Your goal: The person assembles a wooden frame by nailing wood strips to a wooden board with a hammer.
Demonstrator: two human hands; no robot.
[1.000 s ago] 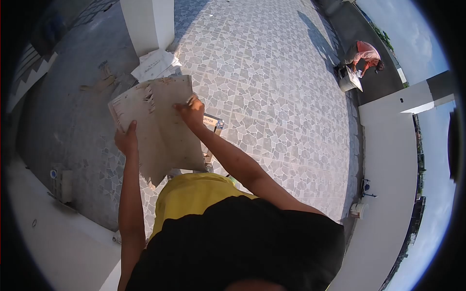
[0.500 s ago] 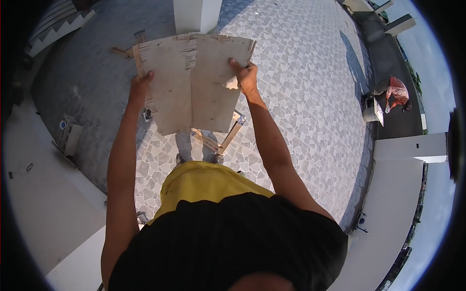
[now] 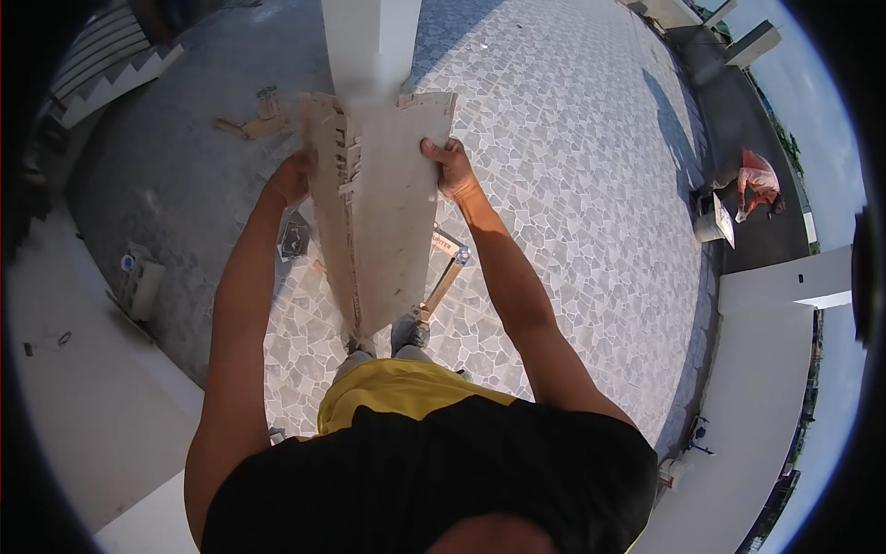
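Observation:
Out in front of my body I hold a thin, worn plywood sheet (image 3: pixel 392 212) with ragged edges. A splintered crack runs down its length, and the sheet is bent along it. My left hand (image 3: pixel 293 177) is closed on the left edge, its fingers partly hidden. On the right edge, my right hand (image 3: pixel 448 166) grips with the thumb on the near face and the fingers behind. The lower end of the sheet hangs above my shoes (image 3: pixel 410 334). Behind it, a printed strip frame (image 3: pixel 448 277) on the floor is partly covered.
A white pillar (image 3: pixel 371 46) stands just beyond the sheet. Broken brown pieces (image 3: pixel 263 123) lie on the patterned tile floor (image 3: pixel 572 185). Pale blocks (image 3: pixel 138 282) stand at left, near steps (image 3: pixel 120 88). At far right, a person (image 3: pixel 759 180) bends beside a white container (image 3: pixel 711 222).
The plywood sheet has folded further along its middle crack and looks narrower. My hands have come closer together, and its lower end now reaches nearer my feet.

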